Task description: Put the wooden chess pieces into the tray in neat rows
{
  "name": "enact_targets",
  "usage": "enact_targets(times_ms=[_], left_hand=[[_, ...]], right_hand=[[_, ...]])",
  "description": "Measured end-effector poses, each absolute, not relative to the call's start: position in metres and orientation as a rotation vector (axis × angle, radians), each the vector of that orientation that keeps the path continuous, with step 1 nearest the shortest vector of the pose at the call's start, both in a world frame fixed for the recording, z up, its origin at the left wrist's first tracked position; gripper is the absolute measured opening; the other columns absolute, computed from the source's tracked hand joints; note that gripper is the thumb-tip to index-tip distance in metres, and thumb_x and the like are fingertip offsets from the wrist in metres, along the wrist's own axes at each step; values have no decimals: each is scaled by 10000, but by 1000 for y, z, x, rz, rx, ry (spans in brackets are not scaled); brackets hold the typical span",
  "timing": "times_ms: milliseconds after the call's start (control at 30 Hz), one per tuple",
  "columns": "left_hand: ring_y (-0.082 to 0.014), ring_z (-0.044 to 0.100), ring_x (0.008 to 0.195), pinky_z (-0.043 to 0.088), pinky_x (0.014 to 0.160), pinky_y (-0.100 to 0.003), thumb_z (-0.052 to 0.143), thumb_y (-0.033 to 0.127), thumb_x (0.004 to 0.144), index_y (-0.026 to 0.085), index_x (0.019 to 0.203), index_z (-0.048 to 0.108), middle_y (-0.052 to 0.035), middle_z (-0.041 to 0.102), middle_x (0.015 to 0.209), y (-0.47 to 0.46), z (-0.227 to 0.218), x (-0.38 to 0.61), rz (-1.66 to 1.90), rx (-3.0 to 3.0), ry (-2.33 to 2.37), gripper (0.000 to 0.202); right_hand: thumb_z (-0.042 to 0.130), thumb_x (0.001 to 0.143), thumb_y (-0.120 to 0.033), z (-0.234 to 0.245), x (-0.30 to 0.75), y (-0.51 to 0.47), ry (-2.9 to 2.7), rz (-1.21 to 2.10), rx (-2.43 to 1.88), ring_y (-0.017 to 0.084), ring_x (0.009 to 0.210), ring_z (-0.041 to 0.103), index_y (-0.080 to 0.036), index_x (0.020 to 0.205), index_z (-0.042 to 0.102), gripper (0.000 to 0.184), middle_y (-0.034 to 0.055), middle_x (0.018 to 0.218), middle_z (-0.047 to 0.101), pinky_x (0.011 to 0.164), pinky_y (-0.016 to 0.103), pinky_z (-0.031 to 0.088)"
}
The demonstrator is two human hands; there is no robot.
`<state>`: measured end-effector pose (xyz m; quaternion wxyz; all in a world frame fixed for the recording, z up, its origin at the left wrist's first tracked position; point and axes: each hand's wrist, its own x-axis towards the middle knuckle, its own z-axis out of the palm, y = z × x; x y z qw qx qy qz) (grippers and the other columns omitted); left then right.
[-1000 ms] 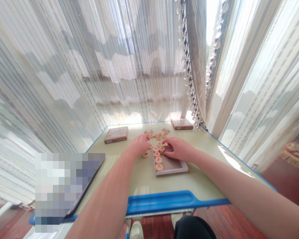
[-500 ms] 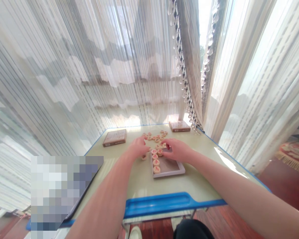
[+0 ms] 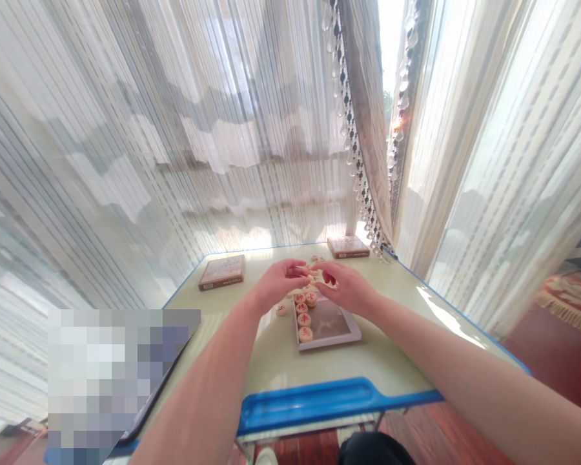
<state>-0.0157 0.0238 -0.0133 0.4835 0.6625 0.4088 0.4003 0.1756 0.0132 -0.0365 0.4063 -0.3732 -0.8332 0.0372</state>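
A shallow tray-like box (image 3: 332,345) lies in front of me. Along its left side runs a column of round xiangqi pieces (image 3: 305,320) with red characters, and another piece (image 3: 311,299) sits beside the top one. My left hand (image 3: 281,284) hovers past the box's far left corner, thumb and fingers apart, over loose pieces. Facing it, my right hand (image 3: 347,285) is above the box's far edge, its fingers curved and parted. I see nothing held in either hand. Both hands partly hide the loose pieces, and a single piece (image 3: 281,310) rests left of the box.
Two closed brown boxes stand on the table, one at the far left (image 3: 223,272) and one at the far right (image 3: 348,246). A blurred-out laptop-like object (image 3: 126,374) is at the near left. A blue trough (image 3: 310,402) edges the table's front. Curtains (image 3: 271,129) hang behind.
My left hand has moved right, toward the right hand, over the loose pieces. My right hand has drawn back slightly from the piece in the second column, which stays in the box.
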Motion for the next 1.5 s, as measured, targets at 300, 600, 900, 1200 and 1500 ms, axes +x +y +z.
enact_targets(times_ms=[300, 600, 900, 1200, 1500], left_hand=[[-185, 618, 868, 466, 767, -344, 742, 209, 644, 157, 1044, 599, -85, 667, 946, 18, -8, -15, 904, 1581, 820, 427], [-166, 596, 806, 448, 704, -315, 704, 308, 676, 170, 970, 684, -79, 673, 943, 19, -8, -17, 787, 1707, 839, 325], [-164, 597, 781, 413, 595, -263, 746, 347, 618, 144, 939, 652, -89, 669, 912, 24, -13, -18, 848, 1675, 926, 392], [-188, 612, 797, 444, 632, -293, 746, 341, 608, 132, 914, 652, -99, 675, 900, 24, -13, -17, 865, 1695, 932, 382], [-182, 613, 789, 461, 708, -335, 765, 345, 579, 126, 819, 655, -80, 672, 838, 25, -17, -16, 873, 1691, 940, 343]], right_hand=[[520, 841, -267, -40, 180, 18, -2132, -17, -761, 121, 647, 524, -205, 1020, 638, 223, 35, 786, 605, 612, 232, 416], [486, 871, -262, -36, 184, 16, -2128, -86, -734, 121, 644, 524, -219, 957, 637, 179, 29, 767, 594, 598, 229, 396], [574, 774, -244, -36, 180, 12, -2105, 17, -892, 110, 599, 482, -207, 1041, 561, 269, 12, 774, 578, 569, 233, 404], [538, 821, -270, -31, 177, 9, -2099, 120, -896, 112, 623, 534, -197, 945, 619, 165, 30, 797, 630, 620, 240, 441], [558, 804, -314, -35, 178, 10, -2124, 193, -900, 114, 652, 556, -190, 943, 632, 200, 39, 845, 640, 631, 241, 451]])
